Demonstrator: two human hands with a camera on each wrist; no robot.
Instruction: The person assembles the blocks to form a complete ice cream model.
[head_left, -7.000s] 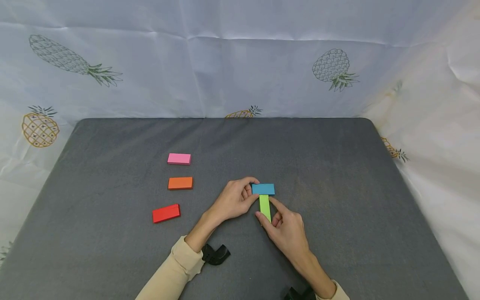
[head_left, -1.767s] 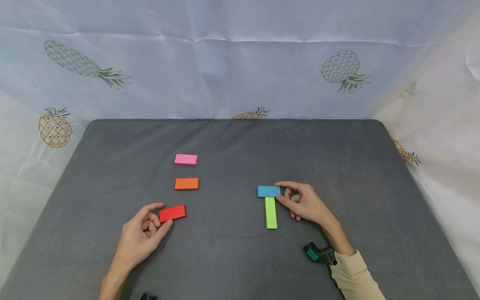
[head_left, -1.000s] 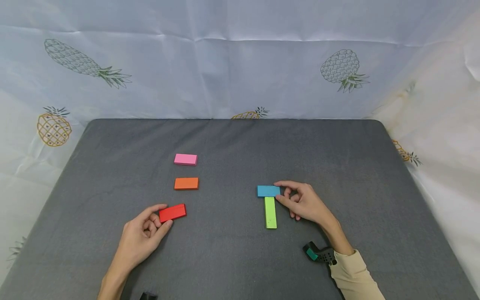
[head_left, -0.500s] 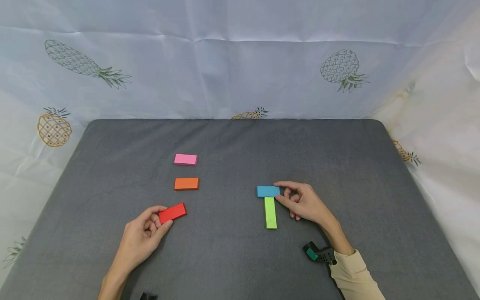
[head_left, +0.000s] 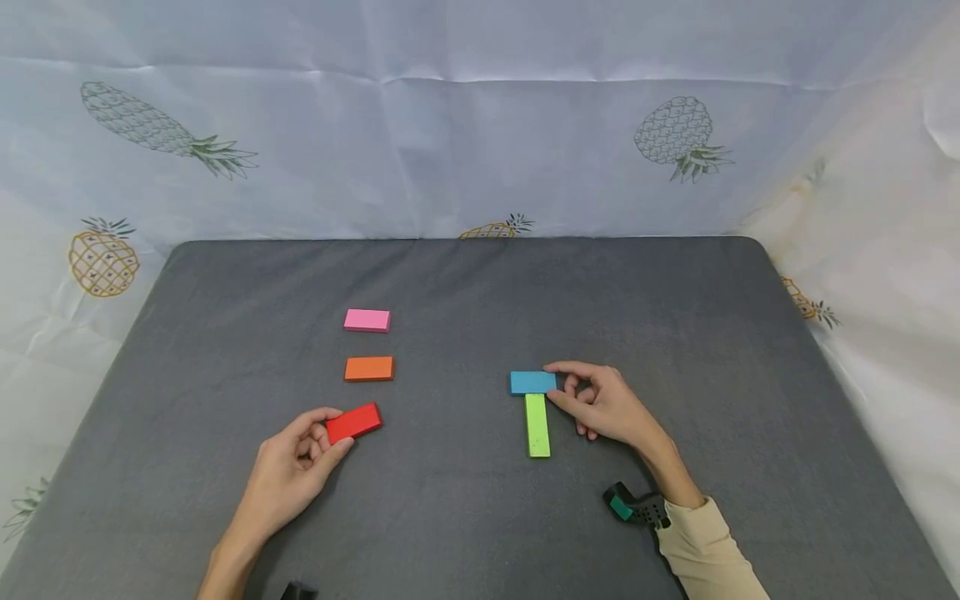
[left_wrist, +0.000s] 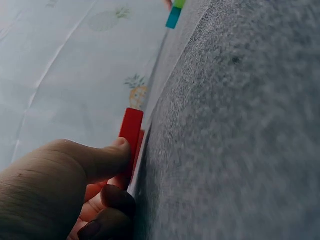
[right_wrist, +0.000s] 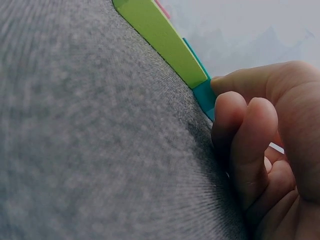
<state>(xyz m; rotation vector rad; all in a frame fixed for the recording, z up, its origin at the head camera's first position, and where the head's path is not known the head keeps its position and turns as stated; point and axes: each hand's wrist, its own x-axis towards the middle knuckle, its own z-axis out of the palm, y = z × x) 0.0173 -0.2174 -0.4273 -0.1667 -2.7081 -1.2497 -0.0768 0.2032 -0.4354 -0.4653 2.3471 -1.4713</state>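
In the head view my left hand [head_left: 288,471] pinches the left end of a red block [head_left: 354,423] between thumb and forefinger. The left wrist view shows the thumb pressed along the red block [left_wrist: 131,129], which stands close over the grey cloth. Over on the right, my right hand [head_left: 606,407] holds the right end of a blue block [head_left: 529,382] by its two long edges. A lime green block [head_left: 537,427] lies crosswise below the blue one, its far end against it, so the pair forms a T. The right wrist view shows the green block [right_wrist: 162,42] meeting the blue one.
An orange block [head_left: 369,369] and a pink block [head_left: 367,320] lie one behind the other beyond the red one. Grey cloth covers the table [head_left: 450,517]. A white curtain [head_left: 420,150] with printed pineapples hangs behind. A black wrist device [head_left: 636,506] sits at my right cuff.
My left hand has left the blue and green blocks for the red one, which has just shifted slightly right and turned. My right hand has gone from the green block to the blue one.
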